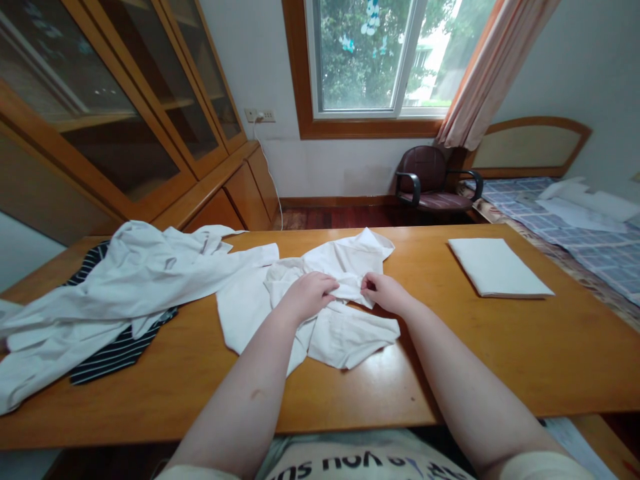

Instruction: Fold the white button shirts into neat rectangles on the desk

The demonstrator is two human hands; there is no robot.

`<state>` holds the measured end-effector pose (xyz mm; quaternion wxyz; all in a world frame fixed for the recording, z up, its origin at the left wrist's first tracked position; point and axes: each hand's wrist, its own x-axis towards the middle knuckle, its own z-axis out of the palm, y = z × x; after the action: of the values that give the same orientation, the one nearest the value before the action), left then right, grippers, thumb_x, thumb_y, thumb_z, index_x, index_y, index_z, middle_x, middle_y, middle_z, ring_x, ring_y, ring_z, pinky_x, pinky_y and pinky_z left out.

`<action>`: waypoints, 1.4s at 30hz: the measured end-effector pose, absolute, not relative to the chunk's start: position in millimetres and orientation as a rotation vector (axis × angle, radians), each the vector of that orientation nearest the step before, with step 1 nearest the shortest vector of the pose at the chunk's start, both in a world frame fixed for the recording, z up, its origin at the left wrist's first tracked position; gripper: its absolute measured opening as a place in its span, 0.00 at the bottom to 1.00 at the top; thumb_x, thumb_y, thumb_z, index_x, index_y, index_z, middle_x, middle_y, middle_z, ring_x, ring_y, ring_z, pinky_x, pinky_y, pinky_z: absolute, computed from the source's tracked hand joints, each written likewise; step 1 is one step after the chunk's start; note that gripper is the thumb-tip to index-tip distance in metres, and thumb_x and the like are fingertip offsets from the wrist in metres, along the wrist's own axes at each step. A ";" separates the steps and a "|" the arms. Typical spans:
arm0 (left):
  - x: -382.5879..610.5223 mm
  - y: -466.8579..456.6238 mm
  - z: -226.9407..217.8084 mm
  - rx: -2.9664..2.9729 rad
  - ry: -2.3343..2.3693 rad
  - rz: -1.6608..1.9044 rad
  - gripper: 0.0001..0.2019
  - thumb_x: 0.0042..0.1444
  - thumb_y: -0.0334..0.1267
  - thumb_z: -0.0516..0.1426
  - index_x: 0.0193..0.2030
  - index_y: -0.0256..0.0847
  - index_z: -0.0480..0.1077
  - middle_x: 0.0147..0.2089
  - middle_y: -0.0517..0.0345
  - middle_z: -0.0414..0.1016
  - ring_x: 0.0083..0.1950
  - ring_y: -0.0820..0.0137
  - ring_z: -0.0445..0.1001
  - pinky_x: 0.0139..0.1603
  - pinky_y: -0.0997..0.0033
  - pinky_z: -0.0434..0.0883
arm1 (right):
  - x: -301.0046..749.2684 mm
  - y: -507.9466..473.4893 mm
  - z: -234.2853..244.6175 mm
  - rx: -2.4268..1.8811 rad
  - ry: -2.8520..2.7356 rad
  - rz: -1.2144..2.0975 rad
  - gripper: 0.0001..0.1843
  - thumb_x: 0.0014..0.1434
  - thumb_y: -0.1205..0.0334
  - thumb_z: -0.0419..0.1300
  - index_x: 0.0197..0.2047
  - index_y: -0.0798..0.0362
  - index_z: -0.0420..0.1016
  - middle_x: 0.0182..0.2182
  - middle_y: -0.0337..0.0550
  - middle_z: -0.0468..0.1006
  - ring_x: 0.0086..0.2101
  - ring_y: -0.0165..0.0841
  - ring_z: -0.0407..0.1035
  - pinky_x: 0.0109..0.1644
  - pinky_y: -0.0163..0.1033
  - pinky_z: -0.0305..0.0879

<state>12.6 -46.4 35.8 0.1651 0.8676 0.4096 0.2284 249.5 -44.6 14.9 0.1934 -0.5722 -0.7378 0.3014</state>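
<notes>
Both hands, the left hand (309, 293) and right hand (384, 292), knuckles up, pinch the crumpled white garment (330, 300) at table (500, 353) centre, folded cloth (497, 267) at 2 o'clock.

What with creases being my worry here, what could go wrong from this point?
1. The white garment, pinched by the left hand and right hand, lies bunched; flattening it as it is may press wrinkles in.
2. The loose white pile seems to lie against it, so a pull could drag that pile along and tangle both.
</notes>
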 end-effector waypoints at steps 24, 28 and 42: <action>2.8 -29.2 13.4 2.700 1.568 0.630 0.11 0.56 0.35 0.54 0.41 0.45 0.77 0.36 0.53 0.80 0.41 0.64 0.75 0.54 0.59 0.64 | 238.0 -54.7 22.2 -1.641 -2.296 0.385 0.09 0.58 0.58 0.57 0.30 0.53 0.72 0.35 0.42 0.72 0.34 0.29 0.67 0.38 0.33 0.59; 5.5 -31.3 18.6 2.690 1.573 0.602 0.13 0.58 0.34 0.52 0.45 0.44 0.76 0.38 0.52 0.79 0.42 0.64 0.75 0.53 0.59 0.64 | 239.4 -53.4 22.4 -1.650 -2.335 0.327 0.15 0.63 0.57 0.52 0.28 0.53 0.72 0.31 0.42 0.73 0.31 0.29 0.67 0.35 0.33 0.57; 3.4 -32.5 16.9 2.670 1.680 0.756 0.11 0.56 0.34 0.55 0.43 0.45 0.77 0.39 0.54 0.80 0.40 0.64 0.76 0.49 0.61 0.66 | 244.8 -53.7 15.1 -1.748 -2.143 0.103 0.12 0.60 0.54 0.57 0.43 0.47 0.77 0.32 0.42 0.80 0.33 0.33 0.71 0.35 0.34 0.58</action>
<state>3.4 -32.5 16.9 -0.0510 0.8220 0.5171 0.2329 244.8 -53.7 15.1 0.1858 -0.6206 -0.7609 0.0364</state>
